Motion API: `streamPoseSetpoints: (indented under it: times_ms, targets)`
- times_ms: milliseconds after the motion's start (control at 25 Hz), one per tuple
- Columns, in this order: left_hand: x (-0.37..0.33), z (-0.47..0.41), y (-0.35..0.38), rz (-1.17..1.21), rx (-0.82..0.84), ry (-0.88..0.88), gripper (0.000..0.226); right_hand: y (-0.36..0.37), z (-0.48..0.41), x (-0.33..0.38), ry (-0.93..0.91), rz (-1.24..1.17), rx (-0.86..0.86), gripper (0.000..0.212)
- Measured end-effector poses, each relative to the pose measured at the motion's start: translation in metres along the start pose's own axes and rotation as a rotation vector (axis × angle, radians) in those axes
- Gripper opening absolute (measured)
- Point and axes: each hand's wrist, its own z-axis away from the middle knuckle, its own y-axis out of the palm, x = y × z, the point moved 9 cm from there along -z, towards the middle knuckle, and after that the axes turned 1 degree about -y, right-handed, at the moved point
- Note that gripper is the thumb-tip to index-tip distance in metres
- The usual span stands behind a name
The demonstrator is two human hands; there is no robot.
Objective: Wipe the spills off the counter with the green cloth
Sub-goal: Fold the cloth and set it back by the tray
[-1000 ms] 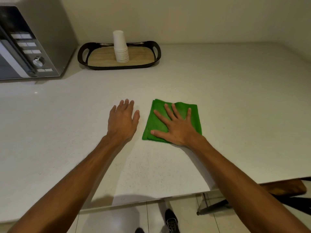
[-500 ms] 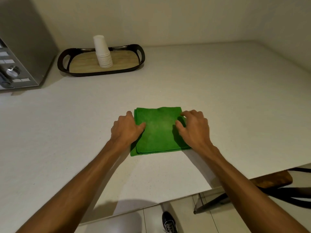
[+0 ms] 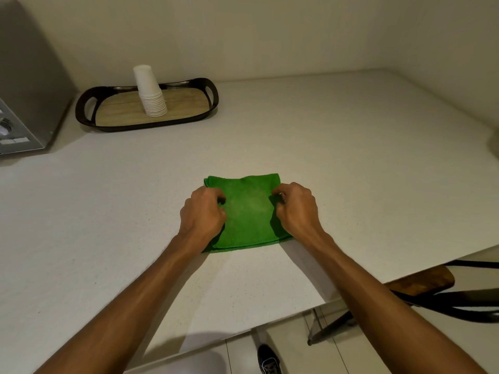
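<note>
A folded green cloth [image 3: 247, 211] lies flat on the white speckled counter [image 3: 337, 163], near its front edge. My left hand [image 3: 204, 211] pinches the cloth's left edge with curled fingers. My right hand [image 3: 295, 209] pinches its right edge the same way. Both hands rest on the cloth, one on each side. I see no spill on the counter around the cloth.
A black oval tray [image 3: 89, 114] with a wooden base sits at the back left, holding a stack of white paper cups [image 3: 151, 90]. A silver microwave [image 3: 24, 103] stands at the far left. A wooden chair [image 3: 421, 282] is below the counter edge, right.
My left hand moved from the bare counter onto the cloth's left edge. My right hand went from flat on the cloth to gripping its right edge. The view shifted right.
</note>
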Motion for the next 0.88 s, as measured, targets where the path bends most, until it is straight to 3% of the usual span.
streamPoseSetpoints:
  times_ms: [360,880]
  targets:
    - [-0.041,-0.029,-0.033,0.015,-0.151,0.192,0.035,-0.044,-0.036,0.023,-0.144,0.027,-0.182,0.021]
    - [-0.107,-0.193,-0.001,-0.076,-0.183,0.176,0.034,-0.047,-0.228,-0.007,-0.353,0.007,-0.145,0.016]
